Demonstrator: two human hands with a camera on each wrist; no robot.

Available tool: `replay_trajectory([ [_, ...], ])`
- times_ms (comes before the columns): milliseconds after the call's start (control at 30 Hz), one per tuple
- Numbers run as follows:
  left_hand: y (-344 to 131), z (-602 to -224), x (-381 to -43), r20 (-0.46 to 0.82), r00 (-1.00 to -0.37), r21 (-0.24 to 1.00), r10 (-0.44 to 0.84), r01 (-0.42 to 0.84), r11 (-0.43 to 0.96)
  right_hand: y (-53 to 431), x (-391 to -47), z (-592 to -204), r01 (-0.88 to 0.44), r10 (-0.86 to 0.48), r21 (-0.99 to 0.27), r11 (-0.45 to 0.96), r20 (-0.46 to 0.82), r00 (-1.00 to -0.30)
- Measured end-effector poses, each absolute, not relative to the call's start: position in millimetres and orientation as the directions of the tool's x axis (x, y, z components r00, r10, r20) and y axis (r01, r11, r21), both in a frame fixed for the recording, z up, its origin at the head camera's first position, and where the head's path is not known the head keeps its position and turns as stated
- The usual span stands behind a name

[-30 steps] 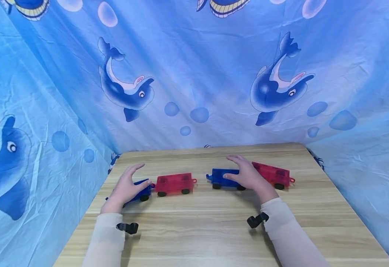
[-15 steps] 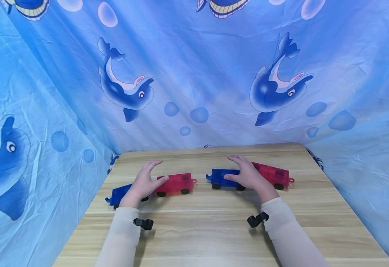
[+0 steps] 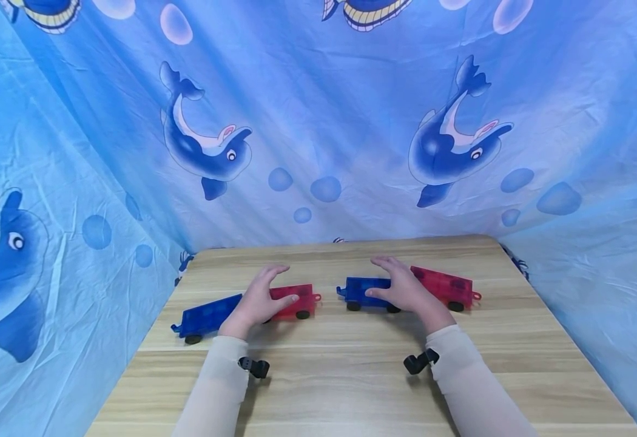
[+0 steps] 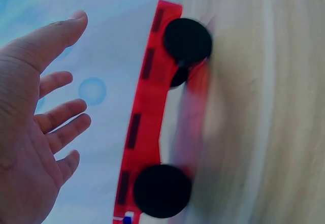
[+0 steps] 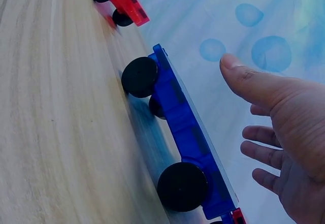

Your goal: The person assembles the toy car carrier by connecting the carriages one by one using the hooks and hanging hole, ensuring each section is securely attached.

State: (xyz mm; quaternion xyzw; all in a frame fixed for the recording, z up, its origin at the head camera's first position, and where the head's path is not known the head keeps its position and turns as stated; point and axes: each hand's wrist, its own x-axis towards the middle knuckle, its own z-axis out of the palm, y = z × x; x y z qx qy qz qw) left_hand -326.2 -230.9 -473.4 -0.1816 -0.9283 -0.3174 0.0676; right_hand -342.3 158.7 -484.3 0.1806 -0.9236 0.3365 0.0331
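Two pairs of toy train cars stand on black wheels on the wooden table. My left hand (image 3: 258, 301), fingers spread and empty, hovers over the left red toy train car (image 3: 299, 301), hiding part of it. Behind that hand's wrist is the left blue toy train car (image 3: 209, 314), its hook pointing left. On the other side, my right hand (image 3: 406, 288) hangs with thumb and fingers apart above the right blue toy train car (image 3: 361, 291). Beyond it sits the right red toy train car (image 3: 455, 286), with a loop at its right end. Both wrist views show the palms holding nothing.
The wooden table (image 3: 318, 376) ends at a back edge against a blue dolphin-print curtain (image 3: 318, 121), which also hangs along both sides. A short gap lies between the left red car and the right blue car. A small black camera sits on each wrist.
My left hand has moved right, from over the left blue car to over the left red car. My right hand and all the cars have stayed in place.
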Motion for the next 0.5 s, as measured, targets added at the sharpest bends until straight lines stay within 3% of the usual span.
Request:
replay_trajectory([
  [500,-211.1,-493.2,-330.3,0.214,-0.928,0.543,0.306,0.373,0.752,153.7,-342.4,-489.6,-0.373,-0.335,-0.576,0.727,0.176,-0.925],
])
